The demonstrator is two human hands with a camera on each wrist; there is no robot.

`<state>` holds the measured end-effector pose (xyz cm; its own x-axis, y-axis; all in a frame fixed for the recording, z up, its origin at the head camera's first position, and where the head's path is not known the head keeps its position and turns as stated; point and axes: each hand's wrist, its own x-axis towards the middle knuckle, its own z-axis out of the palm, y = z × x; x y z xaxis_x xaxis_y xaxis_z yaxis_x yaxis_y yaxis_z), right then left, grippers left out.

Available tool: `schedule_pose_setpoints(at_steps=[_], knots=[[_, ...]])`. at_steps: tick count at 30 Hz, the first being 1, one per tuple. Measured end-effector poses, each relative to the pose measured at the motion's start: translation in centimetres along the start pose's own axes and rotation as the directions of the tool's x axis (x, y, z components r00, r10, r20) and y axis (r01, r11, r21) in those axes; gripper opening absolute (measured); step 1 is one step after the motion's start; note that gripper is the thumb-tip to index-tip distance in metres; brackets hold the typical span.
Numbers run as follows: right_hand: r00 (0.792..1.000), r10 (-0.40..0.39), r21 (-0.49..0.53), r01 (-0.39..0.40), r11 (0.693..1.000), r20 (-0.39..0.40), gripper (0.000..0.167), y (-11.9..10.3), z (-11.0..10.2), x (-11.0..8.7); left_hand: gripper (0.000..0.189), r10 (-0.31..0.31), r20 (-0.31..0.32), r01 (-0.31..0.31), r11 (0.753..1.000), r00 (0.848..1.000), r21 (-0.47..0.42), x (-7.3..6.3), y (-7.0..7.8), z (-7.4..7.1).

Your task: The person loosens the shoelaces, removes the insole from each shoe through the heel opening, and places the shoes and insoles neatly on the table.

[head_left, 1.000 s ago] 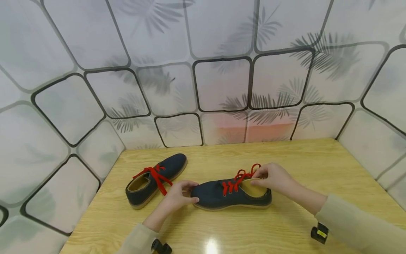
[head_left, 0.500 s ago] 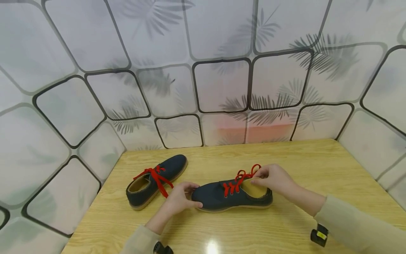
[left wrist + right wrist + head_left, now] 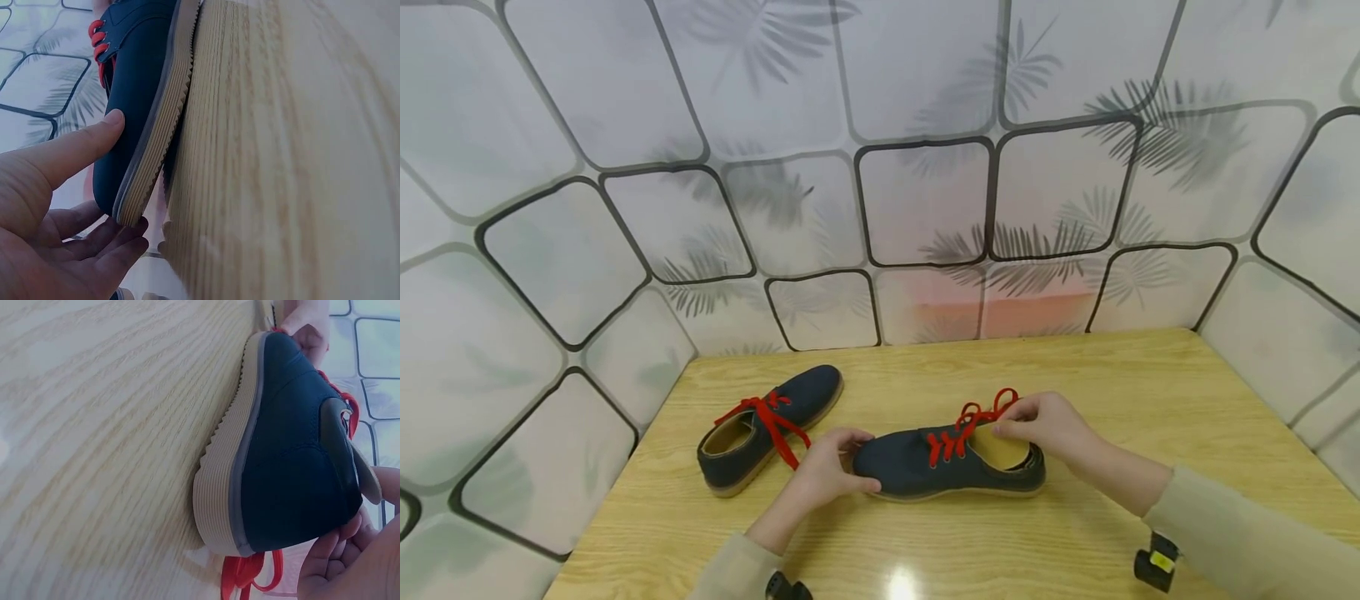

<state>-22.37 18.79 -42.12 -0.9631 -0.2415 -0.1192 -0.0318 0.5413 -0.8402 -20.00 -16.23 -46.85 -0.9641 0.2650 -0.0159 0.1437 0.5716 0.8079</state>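
A navy shoe [image 3: 917, 462] with red laces lies on the table, toe to the left. My left hand [image 3: 827, 471] holds its toe. In the left wrist view the thumb [image 3: 100, 140] lies against the upper, with the fingers bent by the toe's end. At the shoe's opening, my right hand [image 3: 1045, 425] pinches a tan insole [image 3: 1000, 446] that stands tilted partly out of the shoe. The insole's edge [image 3: 369, 478] shows beside the thumb in the right wrist view, and the other fingers are bent by the heel. The insole's front part is hidden inside the shoe.
A matching navy shoe [image 3: 808, 396] with red laces stands further left, toe pointing away to the right. Its loose lace end [image 3: 786, 454] reaches close to my left hand. Patterned cloth walls [image 3: 925, 200] enclose the wooden table [image 3: 1135, 375] at the back and sides.
The insole has tipped slightly forward, and more of the dark lining shows at the shoe's heel. My right hand has shifted a little. The left hand and shoe moved slightly right, then stayed.
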Motion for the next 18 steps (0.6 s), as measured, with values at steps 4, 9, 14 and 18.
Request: schedule_pose_setpoints(at_steps=[4, 9, 14, 18], knots=[[0.999, 0.043, 0.039, -0.043, 0.998, 0.001, 0.02, -0.11, 0.0, -0.11, 0.066, 0.025, 0.0, -0.025, 1.0, 1.0, -0.003, -0.02, 0.02, 0.01], [0.996, 0.084, 0.079, -0.083, 0.993, 0.0, 0.022, -0.05, -0.02, -0.22, 0.062, 0.02, 0.009, -0.02, 0.999, 1.0, -0.039, 0.06, 0.12, -0.05], [0.994, 0.106, 0.091, -0.105, 0.99, -0.014, 0.023, 0.28, -0.22, -0.32, 0.061, 0.009, 0.011, -0.009, 0.999, 1.0, -0.052, 0.2, 0.33, -0.11], [0.994, 0.103, 0.099, -0.1, 0.99, -0.029, 0.021, 0.34, -0.36, -0.52, 0.061, 0.005, 0.015, -0.005, 0.999, 1.0, -0.037, 0.28, 0.4, -0.13]])
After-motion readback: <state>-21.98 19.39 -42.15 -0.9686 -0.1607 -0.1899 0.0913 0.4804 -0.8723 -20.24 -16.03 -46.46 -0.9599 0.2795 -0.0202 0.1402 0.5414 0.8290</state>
